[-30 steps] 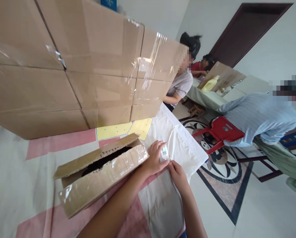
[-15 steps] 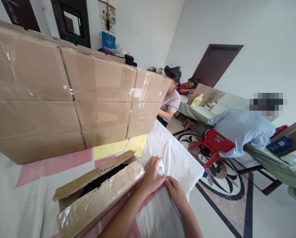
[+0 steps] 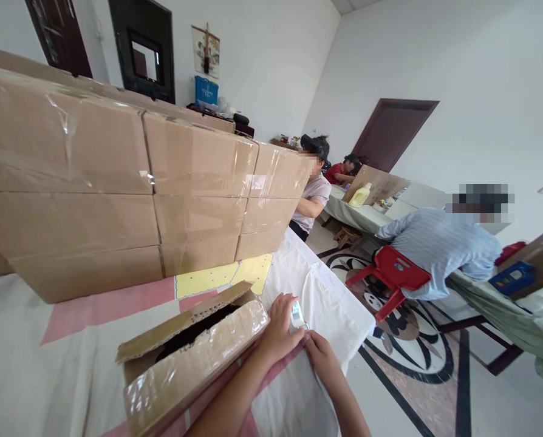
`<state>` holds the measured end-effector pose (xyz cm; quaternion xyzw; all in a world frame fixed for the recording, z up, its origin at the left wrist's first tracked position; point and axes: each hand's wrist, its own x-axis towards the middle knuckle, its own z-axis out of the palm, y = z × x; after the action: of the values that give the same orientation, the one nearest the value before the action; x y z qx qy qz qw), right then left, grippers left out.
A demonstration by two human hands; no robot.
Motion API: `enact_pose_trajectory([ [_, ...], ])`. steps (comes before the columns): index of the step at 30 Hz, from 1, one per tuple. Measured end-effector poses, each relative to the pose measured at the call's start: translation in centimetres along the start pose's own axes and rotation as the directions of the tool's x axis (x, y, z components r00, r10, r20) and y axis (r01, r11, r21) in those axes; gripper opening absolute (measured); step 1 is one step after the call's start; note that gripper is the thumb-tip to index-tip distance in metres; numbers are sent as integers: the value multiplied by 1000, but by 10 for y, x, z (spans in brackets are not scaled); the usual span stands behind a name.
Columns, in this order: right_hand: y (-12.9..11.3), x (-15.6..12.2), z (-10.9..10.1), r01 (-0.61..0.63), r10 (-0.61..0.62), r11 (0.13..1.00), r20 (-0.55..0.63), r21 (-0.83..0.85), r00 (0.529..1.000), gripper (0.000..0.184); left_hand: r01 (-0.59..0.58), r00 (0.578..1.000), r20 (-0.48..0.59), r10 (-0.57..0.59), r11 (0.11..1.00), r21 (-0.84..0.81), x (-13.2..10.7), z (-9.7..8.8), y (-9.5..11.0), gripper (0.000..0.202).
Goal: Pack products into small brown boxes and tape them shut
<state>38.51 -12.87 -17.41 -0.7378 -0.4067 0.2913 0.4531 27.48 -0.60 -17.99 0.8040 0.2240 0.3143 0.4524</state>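
Observation:
My left hand (image 3: 280, 325) is closed around a small white device (image 3: 297, 314) with a grey display panel, just above the cloth. Fingers cover its left side, so its exact kind is unclear. At the near end of the device, my right hand (image 3: 317, 349) pinches with thumb and forefinger; whatever sits between those fingertips is too small to name. Left of my hands lies a long cardboard box (image 3: 198, 358), its top flap partly raised over a dark inside. Clear tape covers its near side, and my left forearm runs close along it.
Taped cartons (image 3: 198, 176) form a wall along the far side of the cloth-covered table (image 3: 308, 267). Behind its end sits a person (image 3: 314, 188). On the right, another person (image 3: 440, 243) sits on a red chair (image 3: 401, 270) at a second table.
The camera view has shifted slightly, so the cartons and box appear farther right and the room a little lower. Both hands keep nearly the same hold around the white device.

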Motion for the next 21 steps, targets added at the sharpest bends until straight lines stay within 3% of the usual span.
enact_pose_trajectory([
  [5,-1,-2,0,8,-9,1000,-34,-20,999,46,-3,1000,-13,2,1000,-13,0,0,0,70],
  [21,5,1,-1,-4,4,1000,8,-27,1000,46,98,995,-32,-96,994,54,2,4,13,71],
])
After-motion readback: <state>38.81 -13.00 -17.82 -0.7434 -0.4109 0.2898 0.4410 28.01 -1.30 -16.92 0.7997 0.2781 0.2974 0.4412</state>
